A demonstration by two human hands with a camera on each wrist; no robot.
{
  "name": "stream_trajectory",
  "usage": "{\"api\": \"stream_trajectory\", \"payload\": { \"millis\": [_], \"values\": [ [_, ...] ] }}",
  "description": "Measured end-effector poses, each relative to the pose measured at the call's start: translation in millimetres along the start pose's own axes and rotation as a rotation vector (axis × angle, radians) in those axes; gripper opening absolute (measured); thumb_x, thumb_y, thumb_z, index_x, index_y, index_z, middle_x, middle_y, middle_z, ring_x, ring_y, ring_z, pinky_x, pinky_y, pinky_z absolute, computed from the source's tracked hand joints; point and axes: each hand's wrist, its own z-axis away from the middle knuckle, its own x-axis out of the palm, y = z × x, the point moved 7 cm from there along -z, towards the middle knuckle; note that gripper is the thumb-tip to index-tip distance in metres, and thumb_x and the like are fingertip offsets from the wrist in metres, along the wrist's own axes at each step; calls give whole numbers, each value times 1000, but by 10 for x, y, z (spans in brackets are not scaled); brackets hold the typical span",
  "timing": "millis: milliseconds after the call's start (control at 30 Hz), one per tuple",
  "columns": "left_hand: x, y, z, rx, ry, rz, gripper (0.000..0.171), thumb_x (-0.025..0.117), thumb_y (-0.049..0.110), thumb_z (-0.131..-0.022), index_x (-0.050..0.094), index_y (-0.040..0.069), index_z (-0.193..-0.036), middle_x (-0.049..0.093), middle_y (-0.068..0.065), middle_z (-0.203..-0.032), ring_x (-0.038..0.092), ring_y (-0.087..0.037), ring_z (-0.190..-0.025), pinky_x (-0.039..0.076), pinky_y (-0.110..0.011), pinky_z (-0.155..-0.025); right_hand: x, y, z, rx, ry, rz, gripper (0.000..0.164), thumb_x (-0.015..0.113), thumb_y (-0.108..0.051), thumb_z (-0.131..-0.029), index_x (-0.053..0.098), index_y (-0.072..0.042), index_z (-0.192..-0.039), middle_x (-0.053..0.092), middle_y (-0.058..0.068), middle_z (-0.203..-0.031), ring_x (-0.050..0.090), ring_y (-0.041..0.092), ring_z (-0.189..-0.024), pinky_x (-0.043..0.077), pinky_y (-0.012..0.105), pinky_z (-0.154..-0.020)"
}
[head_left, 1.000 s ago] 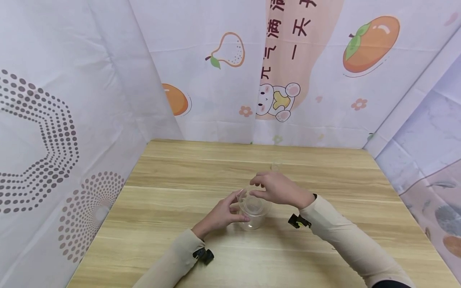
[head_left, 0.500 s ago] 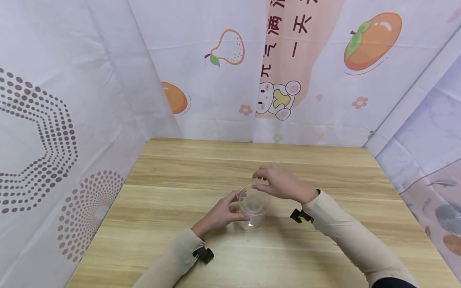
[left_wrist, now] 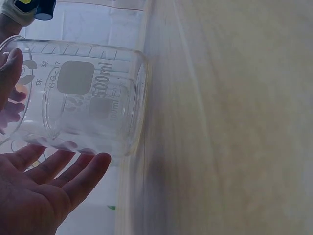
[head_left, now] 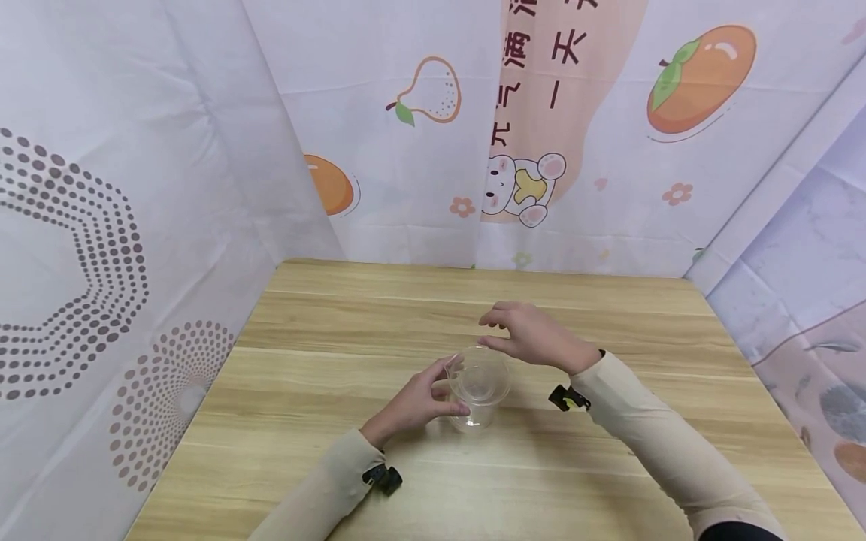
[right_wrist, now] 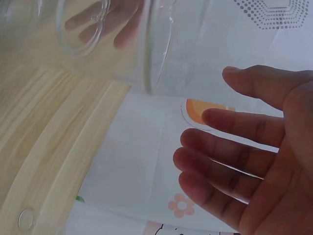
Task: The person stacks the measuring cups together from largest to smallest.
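Evidently, the large glass beaker (left_wrist: 76,76) stood upright on the bench (head_left: 338,315), cupped between the thumb and curved fingers of the left hand (head_left: 419,402), while the right hand (head_left: 531,334), its fingers loosely parted, held nothing just beside the rim. Rigid, smooth and probably breakable, it seemed best gripped around the wall with gentle, even pressure. Inside sat a smaller glass beaker (left_wrist: 100,107), with no contents that could be made out.

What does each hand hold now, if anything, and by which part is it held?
The left hand holds the large glass beaker by the outside of its side wall. The right hand holds nothing.
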Motion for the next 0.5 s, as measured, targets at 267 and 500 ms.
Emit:
{"api": "stream_trajectory", "payload": {
  "millis": [267, 500],
  "values": [
    [1, 7, -1, 9, 4, -2, 91, 81, 31, -80, 28, 23, -154, 41, -7, -153, 54, -37, -127, 53, -44, -101, 2, 87, -24, 11, 16, 12, 30, 70, -29, -90, 71, -4, -107, 70, 8, -97, 63, 14, -76, 55, 30, -68],
    [4, 10, -12, 22, 7, 4, 90, 81, 29, -80, 30, 23, -153, 42, -10, -152, 54, -37, -127, 53, -43, -100, -15, 163, -42, 51, 41, 69, 32, 71, -30, -89, 71, -4, -107, 69, 8, -96, 64, 18, -79, 57, 35, -69]
  ]
}}
